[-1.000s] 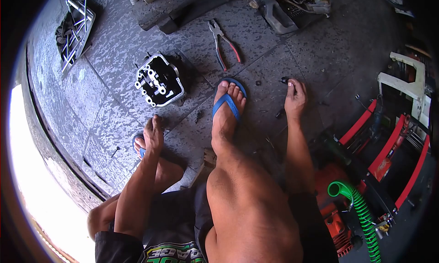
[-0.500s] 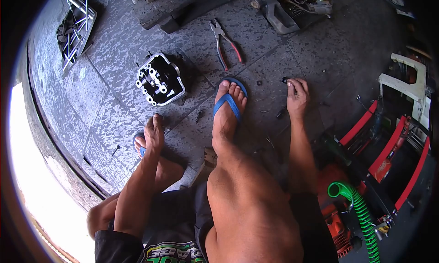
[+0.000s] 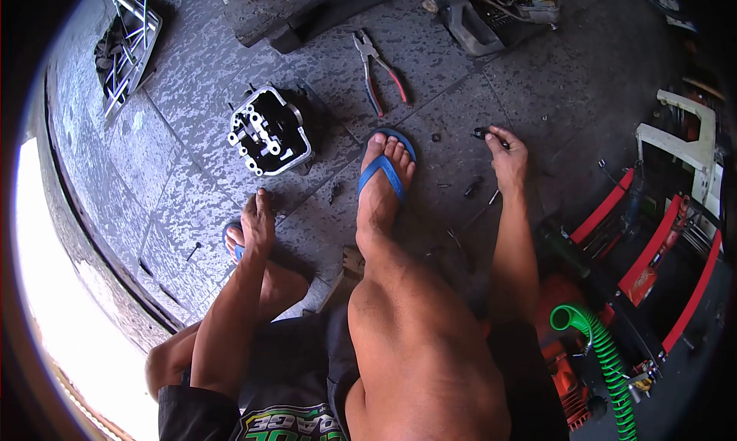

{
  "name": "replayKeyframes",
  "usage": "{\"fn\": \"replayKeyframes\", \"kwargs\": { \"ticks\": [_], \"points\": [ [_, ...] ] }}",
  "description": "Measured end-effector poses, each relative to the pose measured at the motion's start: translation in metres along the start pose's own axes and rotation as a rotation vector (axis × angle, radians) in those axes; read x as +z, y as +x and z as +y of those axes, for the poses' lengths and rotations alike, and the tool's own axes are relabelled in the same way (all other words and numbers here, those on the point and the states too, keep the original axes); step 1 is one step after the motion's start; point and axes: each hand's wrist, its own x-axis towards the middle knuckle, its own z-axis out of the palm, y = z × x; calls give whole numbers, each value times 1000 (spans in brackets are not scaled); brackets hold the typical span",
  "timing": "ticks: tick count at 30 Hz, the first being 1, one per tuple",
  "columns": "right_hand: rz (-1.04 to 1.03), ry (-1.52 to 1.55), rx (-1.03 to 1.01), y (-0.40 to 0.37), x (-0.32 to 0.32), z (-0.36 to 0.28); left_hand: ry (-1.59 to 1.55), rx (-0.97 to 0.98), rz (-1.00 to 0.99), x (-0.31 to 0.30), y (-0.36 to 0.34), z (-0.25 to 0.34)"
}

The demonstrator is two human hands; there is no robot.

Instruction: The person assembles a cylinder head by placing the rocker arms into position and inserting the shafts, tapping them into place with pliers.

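In my right hand (image 3: 509,153) is a small dark cylindrical part (image 3: 481,133), pinched between thumb and fingers just above the floor. Below that hand lie another dark cylindrical piece (image 3: 474,186) and a thin rod (image 3: 494,197). My left hand (image 3: 259,220) hangs over my left foot, its fingers pressed together; whether anything is in them is hidden. Just beyond its fingertips stands an engine cylinder head (image 3: 269,134), its top open to view. Pliers (image 3: 374,69) with red and black handles lie on the floor past my right foot.
A small dark ring (image 3: 436,137) and a bolt (image 3: 195,251) lie on the tiled floor (image 3: 184,95). Red-edged tool shelving (image 3: 649,245) and a green coiled hose (image 3: 606,356) stand at right. Dark motorcycle-like parts (image 3: 468,26) and a tray of metal rods (image 3: 127,57) are farther off.
My right hand has shifted slightly right and turned, so more of the dark cylindrical part shows. The thin rod below it has come into view. My left hand stays nearly still.
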Motion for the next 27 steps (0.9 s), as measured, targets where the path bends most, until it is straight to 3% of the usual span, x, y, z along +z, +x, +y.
{"fn": "replayKeyframes", "kwargs": {
  "ticks": [8, 15, 18, 24, 27],
  "points": [
    [-68, 5, 132, 7, 4, -14, 18, 1, -8, -2, -2, 5],
    [-137, -63, 94, 9, -2, -8, 67, 1, -18, -3, -5, 13],
    [-62, -14, -53, 9, -2, 9, 56, 20, -7, -3, -2, 4],
    [39, -394, -517, -5, 0, 0, -50, 44, -62, -3, -4, 11],
    [45, -449, -561, -5, 3, -3, -51, 29, -44, -1, -3, 7]
  ]
}}
